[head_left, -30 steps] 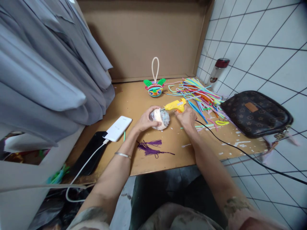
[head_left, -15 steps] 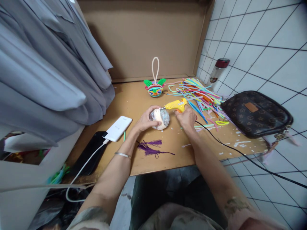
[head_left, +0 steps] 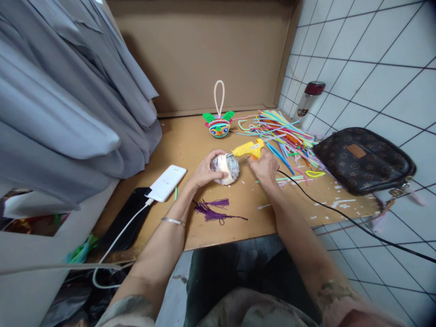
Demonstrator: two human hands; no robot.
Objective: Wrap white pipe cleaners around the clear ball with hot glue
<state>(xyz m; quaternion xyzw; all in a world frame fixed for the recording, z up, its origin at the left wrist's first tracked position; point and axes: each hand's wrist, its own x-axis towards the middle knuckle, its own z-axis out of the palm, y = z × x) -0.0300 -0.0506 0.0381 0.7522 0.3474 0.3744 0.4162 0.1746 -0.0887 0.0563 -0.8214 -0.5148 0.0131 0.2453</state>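
My left hand (head_left: 208,170) grips a greyish-white ball (head_left: 233,169) with a cream band round its middle, its thumb pressed on the band. In my right hand (head_left: 265,165) is a yellow glue gun (head_left: 248,149), its nozzle pointing left and meeting the upper edge of the ball. A black cord (head_left: 320,204) runs from beneath that hand off to the right. Nearer me on the table lie purple tassels (head_left: 214,211). Behind the ball stands a colourful lion-head ornament (head_left: 219,129) with green ears and a white loop.
Colourful pipe cleaners (head_left: 282,136) are heaped at the back right, beside a patterned brown bag (head_left: 366,161) and a red-lidded bottle (head_left: 309,99). To the left lie a white power bank (head_left: 166,182) with a cable and a black phone-like slab (head_left: 126,222). Grey cloth (head_left: 78,91) hangs there.
The whole view has shifted very slightly. Both hands, the ball and the glue gun keep nearly the same positions, with the nozzle still at the ball's top edge.
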